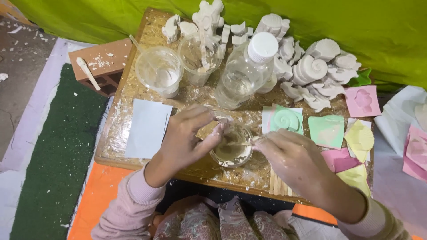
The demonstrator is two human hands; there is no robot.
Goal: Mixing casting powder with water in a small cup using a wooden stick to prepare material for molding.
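We see the left hand [187,138] closed on the rim of a small clear cup [231,146] that stands on the low chipboard table [133,89], just in front of the clear plastic bottle [242,73] with its white cap. The right hand [291,155] has its fingers pinched together on a thin stick [242,143] whose tip reaches into the cup; the pale mix inside is probably plaster, though the blur leaves us unsure. Two larger clear cups [159,71] stand behind, beside white plaster shell casts [311,71]. Coloured shell moulds [327,131] lie to the right, and a white sheet [147,128] to the left.
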